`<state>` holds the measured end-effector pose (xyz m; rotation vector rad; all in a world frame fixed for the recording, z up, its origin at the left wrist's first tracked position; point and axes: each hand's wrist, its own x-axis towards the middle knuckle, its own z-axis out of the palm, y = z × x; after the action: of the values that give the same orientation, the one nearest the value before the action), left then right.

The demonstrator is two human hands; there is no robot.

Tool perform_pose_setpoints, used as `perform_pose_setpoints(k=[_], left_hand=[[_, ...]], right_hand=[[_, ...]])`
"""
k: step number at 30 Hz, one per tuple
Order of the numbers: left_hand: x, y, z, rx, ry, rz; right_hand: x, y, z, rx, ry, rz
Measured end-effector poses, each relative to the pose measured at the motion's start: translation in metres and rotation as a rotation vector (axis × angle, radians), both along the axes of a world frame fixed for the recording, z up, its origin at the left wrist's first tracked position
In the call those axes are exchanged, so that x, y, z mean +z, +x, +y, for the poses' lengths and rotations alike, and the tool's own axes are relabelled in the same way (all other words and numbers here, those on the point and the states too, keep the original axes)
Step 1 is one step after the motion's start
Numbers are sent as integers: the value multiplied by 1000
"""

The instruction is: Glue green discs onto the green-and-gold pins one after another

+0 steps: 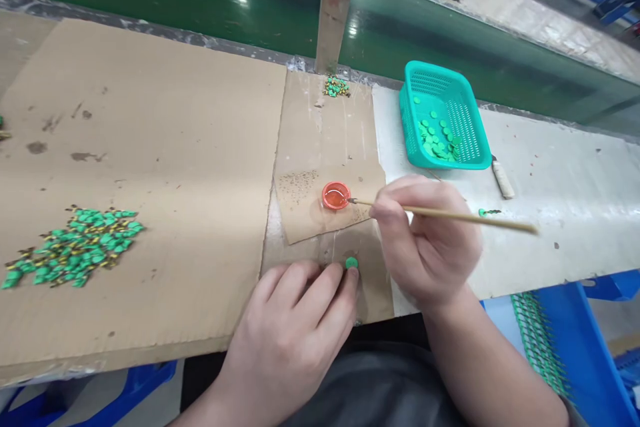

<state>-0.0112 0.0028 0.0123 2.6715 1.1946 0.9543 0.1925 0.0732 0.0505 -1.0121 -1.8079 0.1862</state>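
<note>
A green disc (351,263) lies on a strip of brown cardboard (367,280), its lower edge covered by the fingertips of the left hand (285,327), which form a narrow grip; the thumb is hidden, so the hold cannot be seen fully. The right hand (425,240) grips a thin wooden brush (465,215) narrowly between thumb and fingers, the tip at the rim of a red cap (335,195) containing clear liquid. The cap stands on a stained cardboard scrap (300,213). Left of the hands, a heap of green parts with yellow-tipped legs (75,247) lies on a wide cardboard sheet (175,133). A smaller heap (335,87) lies beside a metal post (335,7). To the right, a teal plastic basket (480,160) holds green discs (434,137). A wood-handled tool (503,179) and one green part (489,212) lie on a white bench top (575,213). Below, a blue crate (565,340) holds rows of green parts (537,340).
</note>
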Motion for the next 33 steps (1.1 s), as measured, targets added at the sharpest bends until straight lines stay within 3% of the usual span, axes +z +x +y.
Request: perform_pose_setpoints(k=[6, 10, 15, 33], left_hand=[[-4, -2, -3, -31, 11, 6], [-7, -3, -3, -44, 21, 0], [-8, -3, -2, -30, 29, 29], [-6, -3, -5, -18, 7, 52]], right_hand=[[-8, 14, -55, 67, 29, -9], [-17, 10, -73, 43, 30, -19], [-19, 13, -72, 123, -19, -74], [-18, 16, -69, 145, -85, -92]])
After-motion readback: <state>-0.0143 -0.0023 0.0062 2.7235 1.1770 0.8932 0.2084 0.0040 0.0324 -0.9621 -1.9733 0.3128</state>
